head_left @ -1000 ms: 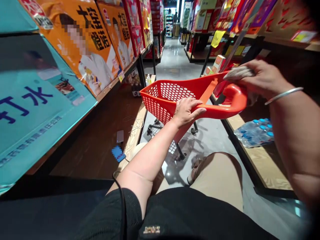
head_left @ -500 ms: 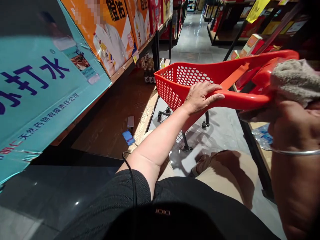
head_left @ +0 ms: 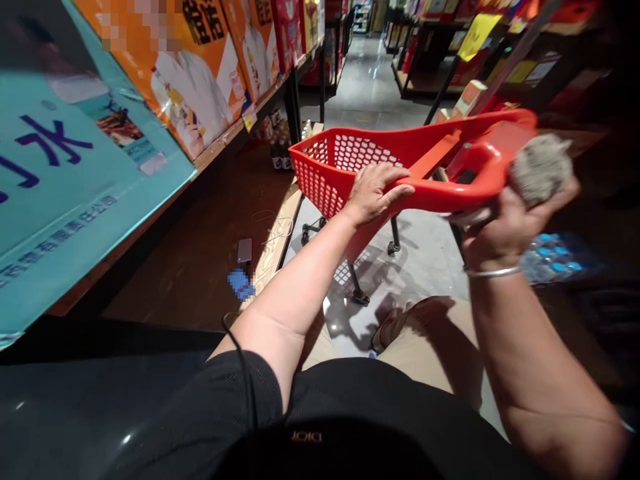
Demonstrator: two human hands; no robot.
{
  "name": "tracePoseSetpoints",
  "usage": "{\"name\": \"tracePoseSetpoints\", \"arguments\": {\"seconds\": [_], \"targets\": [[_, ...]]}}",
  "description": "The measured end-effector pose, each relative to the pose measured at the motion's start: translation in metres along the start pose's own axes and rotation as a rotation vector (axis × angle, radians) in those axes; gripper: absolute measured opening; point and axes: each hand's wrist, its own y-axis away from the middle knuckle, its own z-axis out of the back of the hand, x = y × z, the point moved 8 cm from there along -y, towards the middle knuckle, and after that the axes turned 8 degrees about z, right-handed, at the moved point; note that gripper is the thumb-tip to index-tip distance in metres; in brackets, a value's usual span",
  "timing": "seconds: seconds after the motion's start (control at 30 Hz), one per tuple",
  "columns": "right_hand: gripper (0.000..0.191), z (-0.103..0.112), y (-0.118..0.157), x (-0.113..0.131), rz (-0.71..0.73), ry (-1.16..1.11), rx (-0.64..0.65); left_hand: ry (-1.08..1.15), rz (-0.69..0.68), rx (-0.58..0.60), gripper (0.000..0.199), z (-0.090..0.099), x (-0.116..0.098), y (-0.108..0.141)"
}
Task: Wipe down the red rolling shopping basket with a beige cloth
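Note:
A red plastic shopping cart (head_left: 320, 177) with a honeycomb basket stands before me on thin dark legs with casters. My left hand (head_left: 375, 193) grips its near side rim, palm down, thumb along the edge and fingers over the top. At the handle end on the right, my right hand (head_left: 510, 217) holds a crumpled grey cloth (head_left: 543, 170) from below. The cloth touches or nearly touches the outer end of the red handle (head_left: 510, 140). Part of the right fingers is hidden behind the cloth.
Shelving on the left holds turquoise (head_left: 125, 200) and orange boxes (head_left: 195, 87). On the low wooden shelf below lie a power-bank-like slab (head_left: 245, 251), a pixelated blue item (head_left: 241, 285) and a thin cable. Wrapped bottles (head_left: 555, 257) are at right. A tiled aisle (head_left: 373, 80) runs ahead.
My right hand and the cloth have moved left in view, uncovering more of the handle end. The left hand keeps its place on the rim. The whole scene has shifted left.

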Motion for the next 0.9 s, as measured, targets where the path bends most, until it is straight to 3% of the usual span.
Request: {"name": "tracePoseSetpoints", "arguments": {"seconds": [0.07, 0.13, 0.27, 0.33, 0.47, 0.63, 0.7, 0.83, 0.9], "targets": [[0.064, 0.0, 0.031, 0.026, -0.02, -0.12, -0.083, -0.001, 0.0, -0.012, 0.072, 0.005, 0.003, 0.0], [0.06, -0.009, 0.053, 0.043, -0.08, -0.041, -0.002, 0.008, -0.008, -0.005, 0.068, 0.01, 0.005, 0.0], [0.067, -0.014, 0.057, 0.071, 0.056, 0.275, 0.101, 0.003, 0.034, 0.031, 0.052, 0.017, 0.009, 0.0], [0.062, -0.014, 0.051, 0.078, 0.129, 0.368, 0.098, 0.003, 0.042, 0.06, 0.044, 0.02, 0.007, 0.001], [0.044, -0.018, 0.059, 0.082, 0.274, 0.341, 0.076, 0.005, 0.059, 0.128, 0.037, 0.024, 0.001, 0.004], [0.037, -0.036, 0.08, 0.085, 0.391, 0.443, 0.329, 0.003, 0.077, 0.159, 0.039, 0.026, 0.003, 0.005], [0.042, -0.036, 0.074, 0.096, 0.442, 0.45, 0.413, 0.035, 0.076, 0.151, 0.041, 0.026, 0.004, 0.006], [0.054, -0.021, 0.038, 0.128, 0.576, 0.413, 0.437, 0.071, 0.09, 0.126, 0.043, 0.027, 0.004, 0.009], [0.059, -0.016, 0.017, 0.129, 0.584, 0.319, 0.553, 0.063, 0.092, 0.126, 0.041, 0.027, 0.004, 0.011]]}}
